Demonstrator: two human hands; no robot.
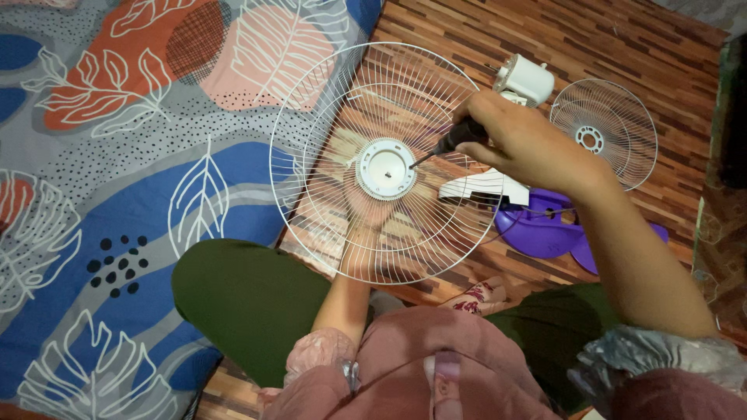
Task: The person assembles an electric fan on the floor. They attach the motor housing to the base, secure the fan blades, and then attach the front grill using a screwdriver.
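A round white wire fan guard (311, 117) is held up in front of me, with a white plastic hub disc (386, 168) at its centre. My left hand (359, 204) is behind the guard, seen through the wires, holding it from underneath near the hub. My right hand (520, 140) grips a black-handled screwdriver (450, 141), and its tip touches the right side of the hub disc.
A second wire fan guard (615, 128) lies on the wooden floor at the right. A white fan motor housing (526, 79) and a purple fan blade (545, 229) lie between them. A patterned blue, grey and orange mattress (101, 155) covers the left. My knees in green trousers (245, 299) are below.
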